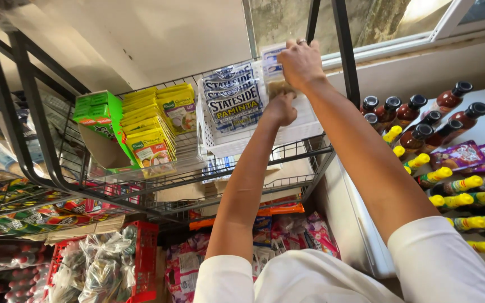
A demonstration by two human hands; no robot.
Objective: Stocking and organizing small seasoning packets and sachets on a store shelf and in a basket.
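Both hands reach into a white plastic basket (296, 130) on the upper tier of a black wire rack (46, 163). The right hand (301, 63) grasps a small packet (270, 60) by its top, and the left hand (280, 108) is clenched around a tan bundle (279, 87) just below it. Risk, as I judge it: the basket sits near the shelf's front edge, so a tug on the tightly filed white-and-blue packets (232, 100) could tip it or drag neighbours out — four or five labels show. Beside it stand one green box (97, 114) and about eight yellow sachets (151, 147). On the counter to the right — roughly nine dark-capped sauce bottles (416, 112) and a dozen or so yellow-capped bottles (467, 203), which a swinging elbow might topple.
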